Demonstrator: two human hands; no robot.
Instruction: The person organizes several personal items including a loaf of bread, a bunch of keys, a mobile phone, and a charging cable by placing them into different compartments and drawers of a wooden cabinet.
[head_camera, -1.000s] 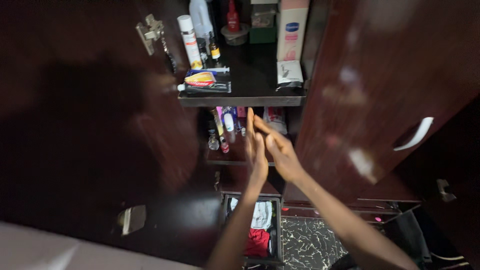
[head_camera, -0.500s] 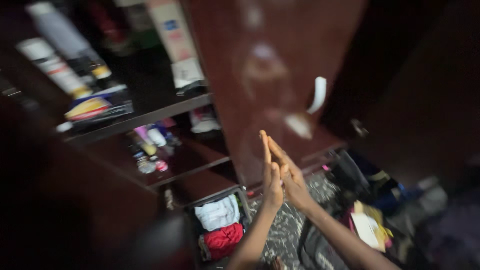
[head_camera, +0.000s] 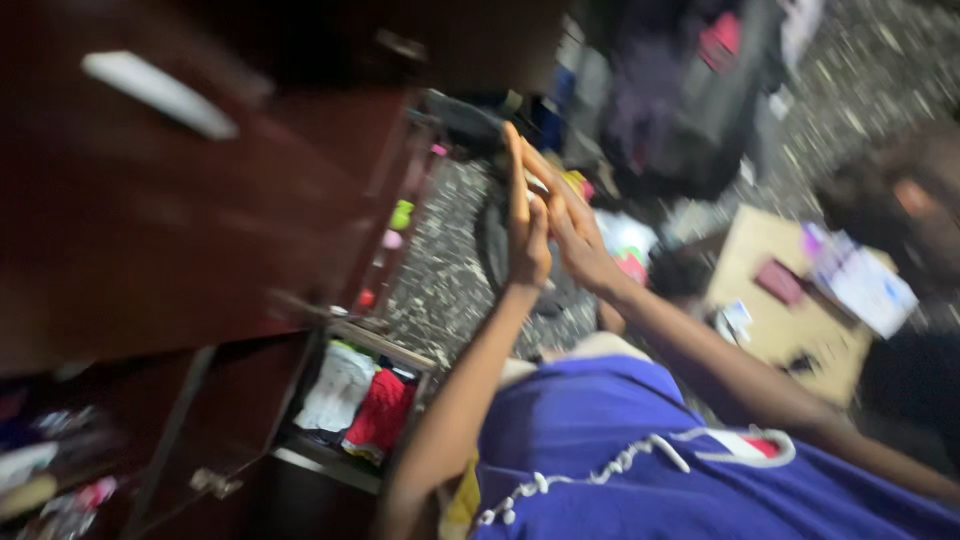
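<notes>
While the view swings and blurs, I take the dark red wardrobe door (head_camera: 200, 200) as my landmark. Left and below it, a shelf corner (head_camera: 45, 480) holds small items too smeared to name. Just under the door's lower edge, a drawer (head_camera: 350, 400) stands open with a white cloth (head_camera: 335, 385) beside a red cloth (head_camera: 383, 410).

Right of the door, my 2 hands are raised in front of me. Left hand (head_camera: 525, 230) is flat, fingers straight and pointing up, long axis near upright. Right hand (head_camera: 570, 235) lies just right of it, palm pressed to the left palm, fingers tilted up-left across it. Both hands are together, flat, clamped on nothing that I can see; a pale sliver shows between the fingers, too blurred to call.

Further right of the door, beyond my blue shirt (head_camera: 620, 450), a tan box (head_camera: 790, 300) sits on the speckled floor (head_camera: 450, 260).
</notes>
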